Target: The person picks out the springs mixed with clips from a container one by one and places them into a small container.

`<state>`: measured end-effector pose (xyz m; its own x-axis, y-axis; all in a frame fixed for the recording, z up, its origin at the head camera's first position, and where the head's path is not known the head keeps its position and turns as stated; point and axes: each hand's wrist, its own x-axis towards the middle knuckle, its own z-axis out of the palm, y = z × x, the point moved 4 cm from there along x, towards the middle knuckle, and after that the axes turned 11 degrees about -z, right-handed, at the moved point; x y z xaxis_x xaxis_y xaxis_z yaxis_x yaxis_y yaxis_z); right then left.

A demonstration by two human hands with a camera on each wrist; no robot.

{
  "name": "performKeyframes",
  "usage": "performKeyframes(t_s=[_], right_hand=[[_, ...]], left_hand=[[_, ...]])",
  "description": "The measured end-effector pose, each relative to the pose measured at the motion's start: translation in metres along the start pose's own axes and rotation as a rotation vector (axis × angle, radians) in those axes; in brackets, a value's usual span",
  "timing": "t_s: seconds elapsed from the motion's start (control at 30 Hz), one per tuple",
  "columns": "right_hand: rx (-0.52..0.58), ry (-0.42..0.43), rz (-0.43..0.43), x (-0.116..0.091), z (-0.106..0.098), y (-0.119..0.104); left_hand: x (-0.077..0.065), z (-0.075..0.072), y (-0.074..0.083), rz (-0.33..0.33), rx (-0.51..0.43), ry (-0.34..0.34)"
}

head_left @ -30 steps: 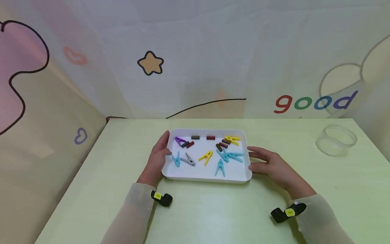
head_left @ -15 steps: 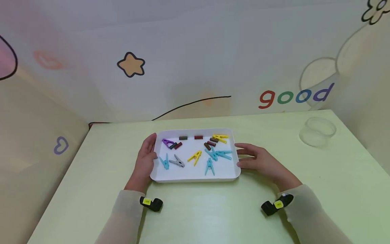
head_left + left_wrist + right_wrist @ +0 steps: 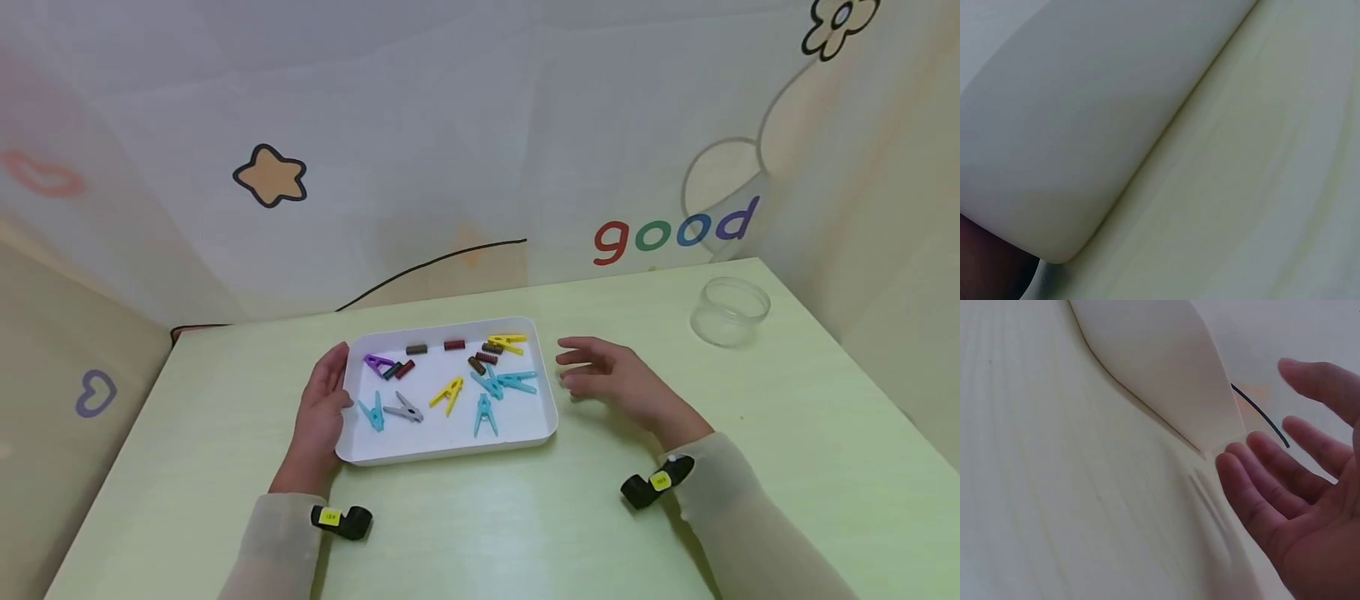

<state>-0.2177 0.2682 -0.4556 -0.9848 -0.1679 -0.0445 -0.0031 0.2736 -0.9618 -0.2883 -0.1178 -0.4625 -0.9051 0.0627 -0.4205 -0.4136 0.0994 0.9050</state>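
Note:
A white rectangular tray [image 3: 450, 450] lies on the table, slightly turned. Inside it are several small clothespins, among them a purple clothespin [image 3: 378, 364], a grey clothespin [image 3: 405, 407], a yellow clothespin [image 3: 448, 395] and a light blue clothespin [image 3: 485, 414]. Several dark and red coil springs lie among them, such as a red spring [image 3: 454, 345]. My left hand [image 3: 318, 421] holds the tray's left side, its thumb at the rim and fingers along the outer wall. Just off the right side is my right hand [image 3: 618, 379], fingers loosely bent with nothing in them.
A clear round dish [image 3: 729, 312] stands at the table's back right. Behind the table [image 3: 480, 533] hangs a printed cloth [image 3: 420, 125] with a star and the word "good". Each sleeve cuff carries a small black camera.
My right hand has come away from the tray's right side, leaving a gap. My left hand stays at the left side. The head view has swung right, shifting everything leftward in it.

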Motion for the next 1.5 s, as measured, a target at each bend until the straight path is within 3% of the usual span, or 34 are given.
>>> performKeyframes(t_s=[0.33,0.5,0.8,1.03,1.37,1.5], right_hand=[[0.052,0.150,-0.186,-0.006,-0.019,-0.008],[0.010,0.244,-0.233,-0.011,-0.030,-0.012],[0.038,0.439,-0.311,-0.017,-0.043,-0.017],[0.184,0.580,-0.395,-0.019,-0.053,-0.015],[0.196,0.780,-0.324,-0.025,-0.068,-0.008],[0.257,0.844,-0.302,-0.028,-0.076,-0.007]], left_hand=[[0.001,-0.001,-0.001,0.010,0.010,-0.009],[0.004,0.001,0.000,0.019,0.011,-0.018],[0.003,0.001,0.000,0.046,0.006,-0.024],[0.002,-0.001,-0.002,0.055,-0.012,-0.034],[0.002,-0.003,-0.005,0.036,0.009,-0.011],[0.001,-0.003,-0.002,0.034,0.005,-0.016]])
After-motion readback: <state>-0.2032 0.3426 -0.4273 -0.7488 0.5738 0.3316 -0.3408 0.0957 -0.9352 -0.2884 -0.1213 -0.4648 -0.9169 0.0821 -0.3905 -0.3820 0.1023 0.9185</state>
